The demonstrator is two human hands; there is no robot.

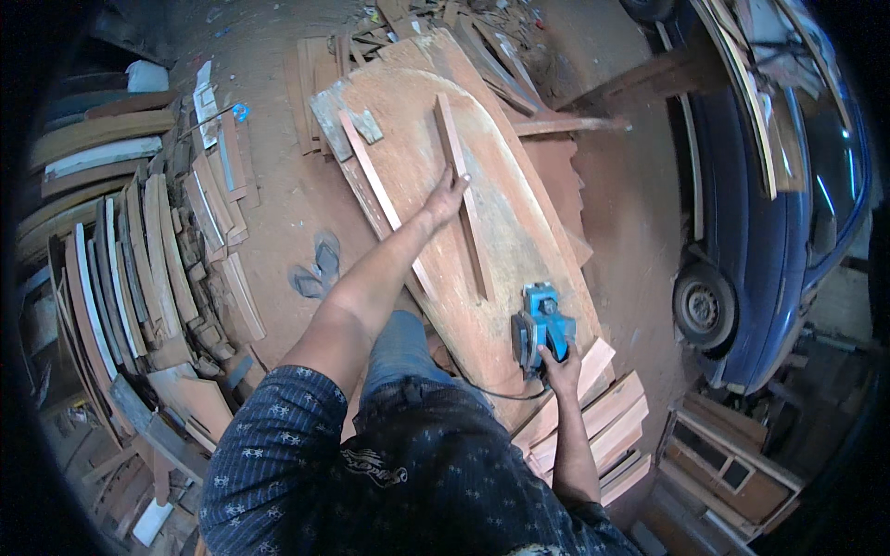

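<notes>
A large wooden board point(542, 250) with a curved outline lies in the middle, under both hands. My left hand point(447, 193) is closed around a narrow wooden strip point(477, 255) lying lengthwise on it. Another pale strip point(380, 197) lies along the board's left side, beside a small whitish offcut point(329, 116) at the upper left corner. My right hand point(559, 366) grips a blue electric planer point(540, 301) at the board's lower right, with its dark cord curving toward me.
Stacked planks point(158, 250) fill the left side. Blue sandals point(315, 273) lie on the dusty floor point(269, 157). Scrap wood point(399, 23) is piled beyond the board. Cut boards point(616, 417) lie lower right, near a wooden panel point(769, 491). A blue car point(751, 278) stands at right.
</notes>
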